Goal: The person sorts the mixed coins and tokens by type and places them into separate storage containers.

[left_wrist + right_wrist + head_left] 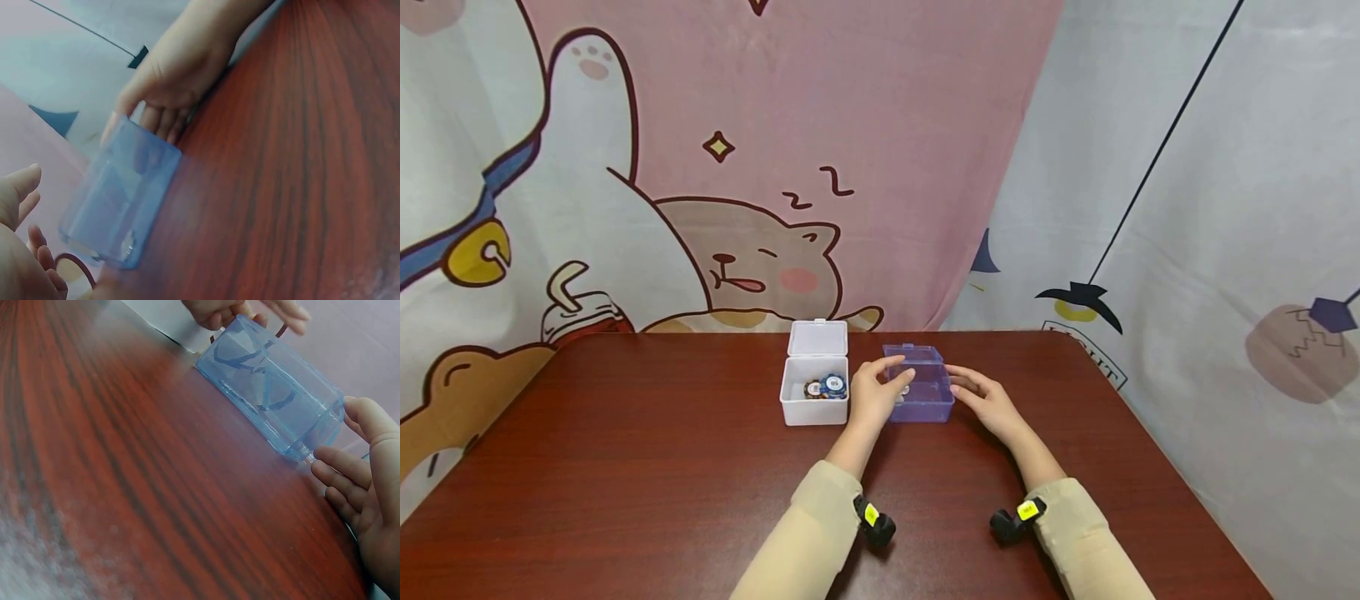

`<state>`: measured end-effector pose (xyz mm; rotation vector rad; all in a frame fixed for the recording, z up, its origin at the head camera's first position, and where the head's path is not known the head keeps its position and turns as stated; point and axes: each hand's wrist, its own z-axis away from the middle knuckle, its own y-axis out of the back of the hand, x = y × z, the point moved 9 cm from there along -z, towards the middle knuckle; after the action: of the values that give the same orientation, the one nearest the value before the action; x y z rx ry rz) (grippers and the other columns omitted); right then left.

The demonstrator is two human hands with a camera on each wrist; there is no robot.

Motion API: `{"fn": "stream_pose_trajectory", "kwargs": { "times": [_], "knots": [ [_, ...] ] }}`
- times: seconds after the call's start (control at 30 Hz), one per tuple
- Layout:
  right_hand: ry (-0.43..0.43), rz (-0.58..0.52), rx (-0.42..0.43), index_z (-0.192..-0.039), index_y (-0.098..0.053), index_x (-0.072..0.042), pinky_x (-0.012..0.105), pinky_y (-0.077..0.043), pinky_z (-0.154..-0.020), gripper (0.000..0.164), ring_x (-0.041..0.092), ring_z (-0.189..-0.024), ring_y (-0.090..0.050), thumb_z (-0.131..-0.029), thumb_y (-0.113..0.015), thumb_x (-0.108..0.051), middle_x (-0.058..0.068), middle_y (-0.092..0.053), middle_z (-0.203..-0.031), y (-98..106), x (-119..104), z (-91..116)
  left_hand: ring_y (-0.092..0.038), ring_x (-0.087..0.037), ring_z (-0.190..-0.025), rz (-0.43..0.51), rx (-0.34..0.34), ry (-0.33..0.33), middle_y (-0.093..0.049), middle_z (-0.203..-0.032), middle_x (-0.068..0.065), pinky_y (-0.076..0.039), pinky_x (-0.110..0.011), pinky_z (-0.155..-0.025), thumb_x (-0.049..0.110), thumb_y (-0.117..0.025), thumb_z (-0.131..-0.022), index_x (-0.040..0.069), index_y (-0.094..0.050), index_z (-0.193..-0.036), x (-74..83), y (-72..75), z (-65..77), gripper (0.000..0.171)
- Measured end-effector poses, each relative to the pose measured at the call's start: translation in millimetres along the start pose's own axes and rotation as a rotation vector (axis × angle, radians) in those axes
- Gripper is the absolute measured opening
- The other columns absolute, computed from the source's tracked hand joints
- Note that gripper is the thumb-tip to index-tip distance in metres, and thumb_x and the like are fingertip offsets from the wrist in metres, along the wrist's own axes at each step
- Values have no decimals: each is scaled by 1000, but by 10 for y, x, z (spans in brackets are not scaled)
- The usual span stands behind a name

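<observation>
A translucent blue plastic box (922,411) stands on the table with its hinged lid (917,354) tipped back. Small whitish pieces lie inside at its left end, partly hidden by my left hand (872,396). That hand is beside the box's left end, its thumb and index finger apart and overlapping the box from above; in the left wrist view a gap shows between hand and box. My right hand (988,406) is at the opposite end, with relaxed fingers. In the right wrist view, its fingertips (322,453) are right at the box's end wall.
A white box (797,412) with its lid (818,339) raised stands left of the blue one, close to my left hand. Blue and dark poker chips (832,385) lie in it. The brown table (662,467) ends at a printed curtain (880,150) behind.
</observation>
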<state>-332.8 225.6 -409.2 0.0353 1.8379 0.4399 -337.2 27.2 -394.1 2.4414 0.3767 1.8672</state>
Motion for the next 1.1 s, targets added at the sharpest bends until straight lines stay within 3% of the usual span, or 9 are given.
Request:
{"fn": "stream_pose_trajectory", "kwargs": {
  "times": [0.13,0.27,0.57,0.7,0.97,1.1],
  "knots": [
    [8,-1,0,-134,-48,8,20,-45,-84,42,46,-117,-50,-95,-57,-4,33,-54,-123,-3,0,2,-52,-28,-81,23,-23,-26,-57,-86,-10,-39,-31,-68,19,-79,-79,10,-75,-107,111,25,37,29],
    [9,-4,-2,-134,-48,8,20,-45,-84,42,46,-117,-50,-95,-57,-4,33,-54,-123,2,1,4,-47,-15,-73,35,-37,-61,-52,-80,1,-39,-29,-65,19,-79,-79,11,-75,-106,244,70,86,28],
    [6,-15,0,-134,-48,8,20,-45,-84,41,46,-117,-50,-95,-57,-2,33,-54,-124,8,11,1,-50,-39,-81,108,-101,-152,-49,-78,1,-37,-28,-66,14,-79,-79,7,-74,-105,403,148,190,27],
    [7,-17,-1,-134,-48,8,21,-45,-84,41,46,-117,-50,-95,-57,-2,34,-54,-124,6,14,0,-50,-35,-79,108,-119,-175,-49,-78,0,-38,-29,-68,13,-79,-79,5,-74,-106,446,210,240,29],
    [3,0,8,-134,-50,6,22,-46,-85,41,41,-116,-52,-95,-58,-4,30,-57,-123,4,5,7,-50,-28,-80,98,-205,-215,-53,-83,-19,-41,-39,-72,13,-80,-78,7,-74,-106,495,289,351,29],
    [9,3,8,-134,-49,7,21,-46,-84,41,43,-116,-52,-95,-57,-3,31,-56,-123,-1,-9,8,-51,-24,-81,100,-254,-239,-54,-82,-16,-41,-34,-73,10,-81,-77,7,-75,-105,501,318,419,29]
  ]
}}
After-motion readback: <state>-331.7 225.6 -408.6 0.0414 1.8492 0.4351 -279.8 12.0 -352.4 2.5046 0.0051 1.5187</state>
